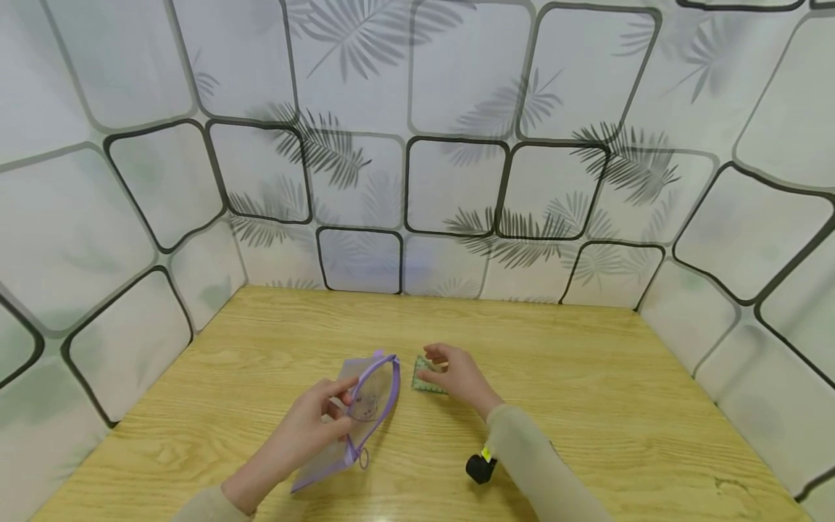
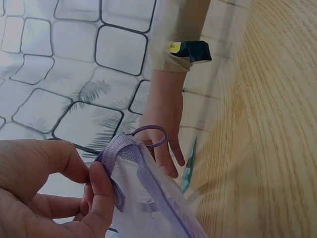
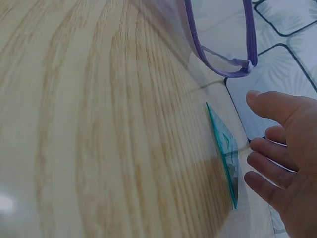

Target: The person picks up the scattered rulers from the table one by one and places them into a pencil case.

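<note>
So, early stage by the look of it: the pouch [image 1: 352,417] is already unzipped and held w/ its mouth gaping, but the green square [image 1: 427,375] isn't inside it yet and lies flat on the table [image 1: 587,406], near the middle of the front half, just right of the pouch mouth. Left to do, I'd judge: lift the square, slip it in, zip up.

Left hand [image 1: 309,428] pinches the pouch by its zip edge, thumb and forefinger curled round the purple tape, pouch tilted up off the wood w/ its lower end towards the front edge. Right hand [image 1: 457,377] sits over the square, fingers loosely bent and resting at its near edge; can't tell if it's gripped yet, looks like touch only.

Materials: pouch is thin translucent lilac mesh/plastic, soft, floppy, w/ a purple zip and a ring pull [image 2: 151,135]. Square is flat, stiff, see-through green plastic, v. thin, sharp corners, printed markings. Table is pale wood-grain laminate, smooth, slightly glossy. Walls [image 1: 457,181] behind: white sheet w/ leaf print and rounded black outlines.
</note>
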A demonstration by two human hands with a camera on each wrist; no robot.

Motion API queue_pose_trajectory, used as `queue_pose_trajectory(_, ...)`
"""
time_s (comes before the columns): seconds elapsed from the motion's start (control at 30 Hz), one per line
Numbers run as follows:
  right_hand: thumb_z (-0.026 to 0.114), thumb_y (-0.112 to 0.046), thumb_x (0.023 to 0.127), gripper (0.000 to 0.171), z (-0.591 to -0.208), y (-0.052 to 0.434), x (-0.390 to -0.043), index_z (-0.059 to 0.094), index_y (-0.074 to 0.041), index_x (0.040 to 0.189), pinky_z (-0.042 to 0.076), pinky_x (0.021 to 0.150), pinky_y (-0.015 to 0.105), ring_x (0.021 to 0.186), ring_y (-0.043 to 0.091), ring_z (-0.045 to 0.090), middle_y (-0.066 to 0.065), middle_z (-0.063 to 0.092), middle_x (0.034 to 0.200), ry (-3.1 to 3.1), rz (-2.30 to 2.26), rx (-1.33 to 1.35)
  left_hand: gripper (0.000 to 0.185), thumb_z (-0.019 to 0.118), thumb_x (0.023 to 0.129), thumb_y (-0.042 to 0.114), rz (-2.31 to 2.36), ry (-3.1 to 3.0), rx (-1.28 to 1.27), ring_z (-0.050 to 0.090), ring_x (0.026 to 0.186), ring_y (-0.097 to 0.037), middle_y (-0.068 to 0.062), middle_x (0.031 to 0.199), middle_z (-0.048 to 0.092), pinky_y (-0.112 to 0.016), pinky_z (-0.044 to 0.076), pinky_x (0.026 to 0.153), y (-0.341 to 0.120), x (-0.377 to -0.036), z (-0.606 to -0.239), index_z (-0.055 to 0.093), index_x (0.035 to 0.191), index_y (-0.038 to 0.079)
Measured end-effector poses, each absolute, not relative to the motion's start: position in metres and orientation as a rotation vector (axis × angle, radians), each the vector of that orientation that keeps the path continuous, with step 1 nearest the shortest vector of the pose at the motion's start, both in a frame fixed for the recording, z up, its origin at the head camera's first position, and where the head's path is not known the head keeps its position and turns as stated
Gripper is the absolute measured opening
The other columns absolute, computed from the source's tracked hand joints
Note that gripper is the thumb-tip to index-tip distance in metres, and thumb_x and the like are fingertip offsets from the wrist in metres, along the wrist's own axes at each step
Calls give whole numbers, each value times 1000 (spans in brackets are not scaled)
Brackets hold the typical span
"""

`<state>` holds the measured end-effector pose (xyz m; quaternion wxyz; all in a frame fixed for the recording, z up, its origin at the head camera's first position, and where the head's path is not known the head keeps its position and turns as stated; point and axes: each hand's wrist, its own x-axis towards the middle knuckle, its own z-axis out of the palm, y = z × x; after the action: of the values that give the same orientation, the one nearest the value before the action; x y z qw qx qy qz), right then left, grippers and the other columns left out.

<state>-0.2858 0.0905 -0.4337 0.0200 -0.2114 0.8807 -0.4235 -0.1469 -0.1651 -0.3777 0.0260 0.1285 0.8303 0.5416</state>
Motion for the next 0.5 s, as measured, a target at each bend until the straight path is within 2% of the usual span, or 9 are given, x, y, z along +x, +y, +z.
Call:
queue_pose_trajectory(0.23,71,-27,90,56,-434,90,-286,55,-3,138,55,97,48,116,32,61,15,63,131,2756,-1267,-598,63,62,83,-5,1666,2565,412,55,78,-9,-18,107,52,-21,59,62,-166,-147,-378,42,143,-12)
queue_pose_trajectory(0.5,76,-29,85,59,-437,88,-288,58,0,133,56,93,44,107,26,62,14,65,120,2801,-1178,-561,64,63,83,-3,1663,2557,415,55,78,-10,-18,107,52,-22,59,62,-166,-147,-378,41,143,-12)
